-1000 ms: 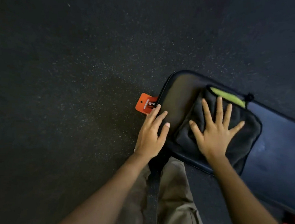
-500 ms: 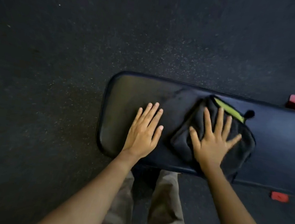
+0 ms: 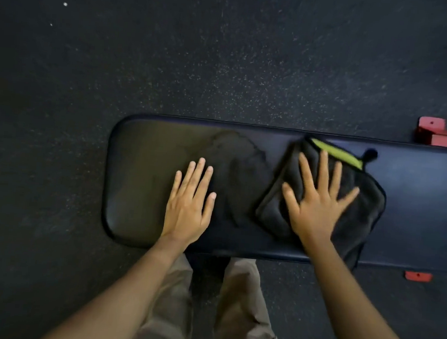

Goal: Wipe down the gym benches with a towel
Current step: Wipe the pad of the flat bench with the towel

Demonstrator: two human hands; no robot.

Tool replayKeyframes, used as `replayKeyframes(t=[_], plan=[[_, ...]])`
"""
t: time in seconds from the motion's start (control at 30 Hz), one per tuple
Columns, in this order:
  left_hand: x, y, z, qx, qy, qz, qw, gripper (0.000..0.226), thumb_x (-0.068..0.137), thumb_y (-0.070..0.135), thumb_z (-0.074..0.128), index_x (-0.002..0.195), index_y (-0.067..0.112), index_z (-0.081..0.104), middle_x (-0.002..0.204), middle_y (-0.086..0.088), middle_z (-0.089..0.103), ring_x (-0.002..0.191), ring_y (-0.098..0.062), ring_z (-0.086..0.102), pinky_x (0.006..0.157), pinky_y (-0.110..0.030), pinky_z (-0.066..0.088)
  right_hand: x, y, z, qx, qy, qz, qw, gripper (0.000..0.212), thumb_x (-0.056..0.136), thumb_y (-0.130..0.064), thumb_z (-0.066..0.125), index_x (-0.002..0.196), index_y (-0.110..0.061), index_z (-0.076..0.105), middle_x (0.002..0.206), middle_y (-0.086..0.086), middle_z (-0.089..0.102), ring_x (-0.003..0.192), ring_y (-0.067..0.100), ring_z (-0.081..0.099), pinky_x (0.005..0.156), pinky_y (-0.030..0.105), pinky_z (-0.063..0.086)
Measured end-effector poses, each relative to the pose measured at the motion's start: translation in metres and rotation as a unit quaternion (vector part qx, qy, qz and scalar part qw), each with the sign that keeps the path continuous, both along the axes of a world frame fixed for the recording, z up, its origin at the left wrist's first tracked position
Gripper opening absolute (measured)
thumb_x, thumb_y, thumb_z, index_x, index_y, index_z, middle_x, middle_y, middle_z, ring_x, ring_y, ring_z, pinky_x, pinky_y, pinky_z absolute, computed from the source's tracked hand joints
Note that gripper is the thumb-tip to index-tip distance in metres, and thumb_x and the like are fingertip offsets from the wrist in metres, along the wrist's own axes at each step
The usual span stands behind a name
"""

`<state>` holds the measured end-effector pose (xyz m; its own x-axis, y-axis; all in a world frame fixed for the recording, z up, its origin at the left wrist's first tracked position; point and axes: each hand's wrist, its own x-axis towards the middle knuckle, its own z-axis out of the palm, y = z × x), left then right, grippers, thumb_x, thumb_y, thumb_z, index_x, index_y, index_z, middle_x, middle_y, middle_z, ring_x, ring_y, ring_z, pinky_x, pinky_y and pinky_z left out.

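A black padded gym bench (image 3: 148, 163) runs left to right across the middle of the head view. A dark folded towel (image 3: 357, 220) with a yellow-green strip and a small loop lies on it, right of centre. My right hand (image 3: 318, 206) presses flat on the towel with fingers spread. My left hand (image 3: 190, 204) rests flat on the bare bench pad to the left, fingers together, holding nothing. A damp streak marks the pad between the two hands.
Dark speckled rubber floor (image 3: 172, 58) surrounds the bench. Red frame feet show beyond the bench at the right (image 3: 433, 133) and on the near side (image 3: 418, 276). My legs in khaki trousers (image 3: 241, 304) stand against the bench's near edge.
My right hand has slid the towel to the right along the bench, leaving a wet streak. My left hand has moved from the bench's end edge onto the pad. More of the bench shows.
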<state>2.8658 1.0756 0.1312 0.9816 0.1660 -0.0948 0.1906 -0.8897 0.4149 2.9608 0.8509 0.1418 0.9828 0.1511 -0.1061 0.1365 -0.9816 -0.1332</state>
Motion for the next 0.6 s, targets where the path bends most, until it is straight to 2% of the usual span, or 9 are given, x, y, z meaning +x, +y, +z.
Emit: replayKeyframes(t=[0.07, 0.17, 0.27, 0.37, 0.4, 0.43, 0.5, 0.6], plan=[[0.001, -0.003, -0.001, 0.018, 0.007, -0.007, 1.000, 0.051, 0.096, 0.030, 0.036, 0.142, 0.007, 0.038, 0.151, -0.013, 0.031, 0.141, -0.023, 0.019, 0.116, -0.037, 0.008, -0.048, -0.016, 0.004, -0.002, 0.015, -0.009, 1.000, 0.065, 0.089, -0.059, 0.033, 0.149, -0.038, 0.025, 0.160, 0.003, 0.019, 0.146, 0.033, 0.014, 0.103, 0.077, 0.009], [0.000, -0.005, -0.003, 0.032, 0.011, -0.003, 0.999, 0.052, 0.096, 0.031, 0.035, 0.143, 0.007, 0.036, 0.152, -0.013, 0.029, 0.142, -0.023, 0.018, 0.117, -0.037, 0.008, -0.085, 0.004, 0.005, 0.002, 0.030, 0.076, 0.997, 0.066, 0.087, -0.060, 0.036, 0.149, -0.039, 0.025, 0.159, 0.003, 0.020, 0.147, 0.035, 0.012, 0.104, 0.076, 0.005], [0.000, -0.005, -0.002, 0.035, 0.011, -0.002, 0.999, 0.052, 0.096, 0.030, 0.035, 0.143, 0.007, 0.036, 0.152, -0.012, 0.028, 0.142, -0.022, 0.017, 0.117, -0.037, 0.006, -0.051, 0.039, 0.002, 0.014, 0.017, 0.121, 0.992, 0.062, 0.089, -0.063, 0.036, 0.147, -0.042, 0.030, 0.159, 0.002, 0.024, 0.146, 0.034, 0.015, 0.104, 0.075, 0.002], [0.001, -0.005, -0.001, 0.030, 0.016, 0.002, 0.999, 0.052, 0.096, 0.031, 0.035, 0.144, 0.008, 0.035, 0.152, -0.012, 0.028, 0.142, -0.022, 0.017, 0.117, -0.037, 0.007, -0.004, 0.047, 0.005, 0.028, 0.016, 0.168, 0.985, 0.065, 0.087, -0.061, 0.039, 0.148, -0.042, 0.024, 0.160, -0.001, 0.021, 0.147, 0.032, 0.013, 0.102, 0.079, 0.004], [0.000, -0.005, -0.001, 0.030, 0.016, 0.004, 0.999, 0.052, 0.096, 0.031, 0.035, 0.144, 0.009, 0.035, 0.152, -0.012, 0.028, 0.142, -0.022, 0.017, 0.117, -0.037, 0.007, -0.002, 0.046, 0.009, 0.038, 0.018, 0.156, 0.987, 0.069, 0.085, -0.062, 0.040, 0.149, -0.042, 0.022, 0.161, 0.000, 0.018, 0.147, 0.032, 0.011, 0.102, 0.079, 0.000], [0.001, -0.006, 0.000, 0.030, 0.015, 0.004, 0.999, 0.052, 0.096, 0.031, 0.035, 0.144, 0.009, 0.035, 0.152, -0.012, 0.028, 0.142, -0.022, 0.017, 0.117, -0.038, 0.007, -0.006, 0.045, 0.014, 0.052, 0.017, 0.117, 0.992, 0.073, 0.083, -0.065, 0.041, 0.149, -0.041, 0.022, 0.161, 0.001, 0.014, 0.148, 0.033, 0.007, 0.102, 0.076, -0.006], [0.001, -0.006, 0.000, 0.031, 0.014, 0.005, 0.999, 0.052, 0.096, 0.031, 0.035, 0.143, 0.008, 0.035, 0.152, -0.012, 0.029, 0.142, -0.023, 0.018, 0.117, -0.038, 0.008, -0.022, 0.049, 0.021, 0.088, 0.035, -0.030, 0.995, 0.088, 0.076, -0.076, 0.040, 0.152, -0.039, 0.016, 0.162, 0.008, -0.001, 0.147, 0.039, -0.006, 0.102, 0.069, -0.015], [0.001, -0.006, -0.001, 0.031, 0.007, 0.006, 0.999, 0.052, 0.096, 0.031, 0.035, 0.143, 0.008, 0.036, 0.152, -0.012, 0.029, 0.142, -0.023, 0.018, 0.117, -0.038, 0.008, -0.016, 0.066, 0.015, 0.093, 0.108, -0.232, 0.962, 0.109, 0.065, -0.092, 0.030, 0.153, -0.036, -0.002, 0.157, 0.021, -0.019, 0.143, 0.041, -0.020, 0.103, 0.075, -0.011]])
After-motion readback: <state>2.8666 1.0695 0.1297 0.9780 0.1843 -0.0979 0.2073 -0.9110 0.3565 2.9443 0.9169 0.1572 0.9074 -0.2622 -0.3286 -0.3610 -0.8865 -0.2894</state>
